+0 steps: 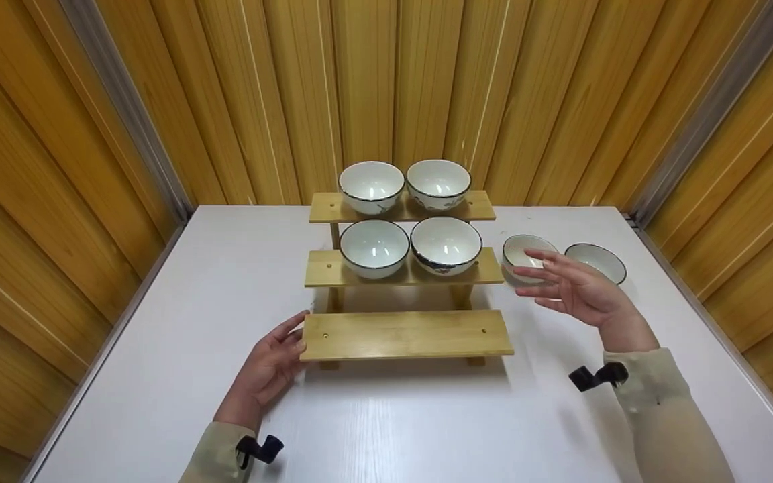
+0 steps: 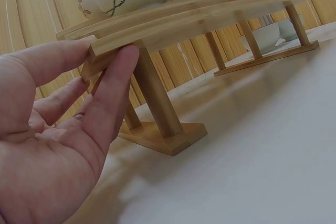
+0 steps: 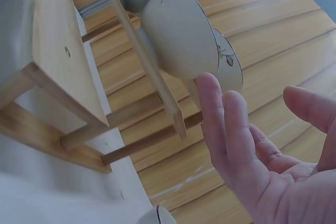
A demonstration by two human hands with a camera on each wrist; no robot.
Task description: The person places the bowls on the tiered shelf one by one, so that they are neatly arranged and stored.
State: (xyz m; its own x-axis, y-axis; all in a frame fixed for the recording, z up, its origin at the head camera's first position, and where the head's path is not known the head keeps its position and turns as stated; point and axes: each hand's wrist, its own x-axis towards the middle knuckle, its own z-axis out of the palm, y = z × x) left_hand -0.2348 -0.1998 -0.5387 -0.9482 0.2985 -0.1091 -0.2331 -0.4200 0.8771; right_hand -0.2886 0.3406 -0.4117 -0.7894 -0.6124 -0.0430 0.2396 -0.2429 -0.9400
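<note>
A three-tier wooden display stand (image 1: 406, 335) stands on the white table. Its lowest board has its left end pinched between the thumb and fingers of my left hand (image 1: 271, 365); the left wrist view shows the fingertips (image 2: 128, 56) against the board's end and underside. Two white bowls with dark rims, a left one (image 1: 373, 184) and a right one (image 1: 439, 181), sit on the top tier. The middle tier carries another left bowl (image 1: 374, 247) and right bowl (image 1: 447, 241). My right hand (image 1: 578, 288), fingers spread and holding nothing, hovers right of the stand.
To the right of the stand, a bowl (image 1: 527, 249) and another bowl (image 1: 598, 260) rest on the table (image 1: 239, 268), partly behind my right hand. Wood-patterned panels (image 1: 359, 87) close off the back and both sides.
</note>
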